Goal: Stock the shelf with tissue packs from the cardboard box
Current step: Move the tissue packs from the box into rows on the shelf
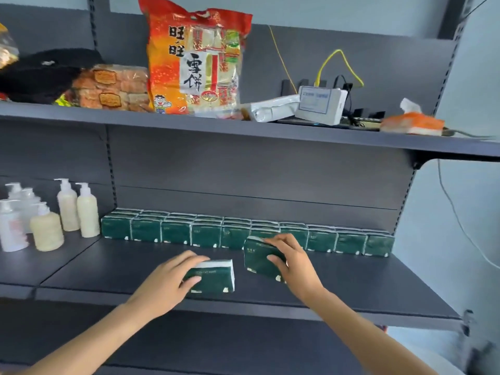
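— Tissue packs, where do they sit in the frame?

— On the dark grey shelf (351, 288) that fills the lower half. A long row of green packs (243, 234) runs along the back panel from left of centre to the right upright, several deep.

— And above that?

— An upper shelf (270, 131) crosses the top third. The biggest thing on it is a red and orange snack bag (194, 60), standing at top centre. Left of it lies a clear bag of baked goods (113, 87), with a black object (43, 74) at the far left. To the right sit a white box (322, 104) with a yellow cable (338, 63) looped behind it, and an orange tissue pack (411, 124) with a sheet sticking up.

— Anything beside the green row?

— Pump bottles (78, 207), cream and white, stand in a cluster at centre left, just beside the row's left end.

— What are the hands doing?

— Both reach in from the bottom edge. The left hand (165, 280) grips one green pack (213, 277) from its left side, fingers over the top and thumb on the front; it rests on the shelf near the front edge, its white top showing. The right hand (292, 261) holds a second green pack (259, 258), tilted, fingers over its upper edge and thumb on the face, close in front of the row at centre

— Do the two held packs touch?

— No, they sit near each other with a gap between
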Demonstrator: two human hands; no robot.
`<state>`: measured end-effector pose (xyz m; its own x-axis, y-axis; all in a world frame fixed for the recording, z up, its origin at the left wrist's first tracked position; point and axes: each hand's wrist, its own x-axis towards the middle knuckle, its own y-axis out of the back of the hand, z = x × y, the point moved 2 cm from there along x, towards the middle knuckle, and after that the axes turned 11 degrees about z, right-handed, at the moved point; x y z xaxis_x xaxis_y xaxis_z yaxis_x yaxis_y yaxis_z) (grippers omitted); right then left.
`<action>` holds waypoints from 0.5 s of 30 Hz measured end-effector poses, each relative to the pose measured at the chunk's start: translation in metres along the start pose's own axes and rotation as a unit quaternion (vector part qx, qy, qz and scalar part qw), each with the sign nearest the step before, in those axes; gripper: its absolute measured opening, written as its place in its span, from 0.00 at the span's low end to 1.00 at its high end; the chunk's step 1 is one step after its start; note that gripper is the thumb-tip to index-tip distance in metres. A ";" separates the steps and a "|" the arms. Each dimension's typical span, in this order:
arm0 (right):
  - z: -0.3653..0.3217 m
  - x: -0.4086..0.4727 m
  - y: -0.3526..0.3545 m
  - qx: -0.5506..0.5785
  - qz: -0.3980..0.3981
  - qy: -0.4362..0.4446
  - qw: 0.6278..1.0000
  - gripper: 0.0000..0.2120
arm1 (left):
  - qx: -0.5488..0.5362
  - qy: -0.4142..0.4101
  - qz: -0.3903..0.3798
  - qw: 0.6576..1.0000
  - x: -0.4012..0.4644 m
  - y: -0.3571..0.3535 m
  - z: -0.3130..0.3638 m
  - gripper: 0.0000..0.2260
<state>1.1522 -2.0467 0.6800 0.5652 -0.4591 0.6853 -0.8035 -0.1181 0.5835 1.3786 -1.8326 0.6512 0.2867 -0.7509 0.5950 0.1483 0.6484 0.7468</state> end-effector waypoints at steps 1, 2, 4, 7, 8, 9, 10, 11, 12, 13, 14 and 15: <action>0.013 -0.001 0.010 -0.003 0.006 -0.004 1.000 0.16 | -0.005 -0.003 -0.001 1.000 0.009 -0.012 0.012 0.18; 0.027 -0.003 0.021 -0.006 0.010 -0.006 1.000 0.16 | -0.009 -0.005 -0.002 1.000 0.018 -0.024 0.024 0.18; 0.053 -0.006 0.040 -0.010 0.012 -0.009 1.000 0.16 | -0.013 -0.009 -0.007 1.000 0.035 -0.047 0.048 0.19; 0.090 -0.009 0.068 -0.014 0.009 -0.012 1.000 0.16 | -0.015 -0.018 -0.015 1.000 0.060 -0.079 0.079 0.19; 0.101 -0.009 0.077 -0.014 0.007 -0.015 1.000 0.17 | -0.016 -0.019 -0.016 1.000 0.069 -0.089 0.088 0.19; 0.113 -0.010 0.086 -0.015 0.007 -0.017 1.000 0.17 | -0.015 -0.020 -0.016 1.000 0.078 -0.098 0.095 0.20; 0.124 -0.010 0.094 -0.016 0.007 -0.019 1.000 0.17 | -0.014 -0.021 -0.015 1.000 0.087 -0.108 0.102 0.20; 0.135 -0.011 0.102 -0.016 0.007 -0.022 1.000 0.17 | -0.013 -0.022 -0.015 1.000 0.096 -0.118 0.108 0.20; 0.145 -0.012 0.109 -0.016 0.007 -0.025 1.000 0.17 | -0.011 -0.024 -0.015 1.000 0.104 -0.128 0.113 0.20; 0.155 -0.013 0.116 -0.018 0.007 -0.029 0.999 0.17 | -0.008 -0.028 -0.015 0.999 0.113 -0.137 0.118 0.20; 0.164 -0.015 0.121 -0.021 0.006 -0.034 0.999 0.17 | -0.006 -0.030 -0.018 0.999 0.122 -0.146 0.123 0.20; 0.173 -0.016 0.126 -0.023 0.006 -0.038 0.999 0.17 | -0.004 -0.032 -0.020 0.999 0.130 -0.154 0.128 0.20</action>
<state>1.0099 -2.2063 0.6675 0.5380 -0.5269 0.6580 -0.7995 -0.0716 0.5963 1.2720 -2.0459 0.6518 0.2202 -0.7821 0.5829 0.1653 0.6189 0.7679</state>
